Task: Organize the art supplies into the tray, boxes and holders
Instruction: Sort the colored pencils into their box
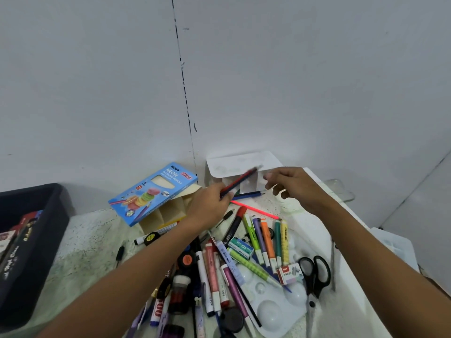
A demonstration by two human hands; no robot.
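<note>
Speckled countertop [92, 242] — carries dark bin [36, 240], pencil box [151, 193], white palette [275, 311], scissors [314, 276], loose markers [263, 240].

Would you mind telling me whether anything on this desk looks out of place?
Yes: pens and markers lie heaped across the white paint palette, and the blue pencil box sits tilted against a cream holder.

Few coloured pencils [240, 181] bunched, tips toward 2 o'clock, above a blue pencil [247, 195] and pink pencil [253, 210] lying flat, blue Ninso neon pencil box [152, 192] at 10 o'clock, tilted, markers/highlighters [267, 240] heaped at 6 o'clock, black scissors [314, 274] at 4 o'clock.
</note>
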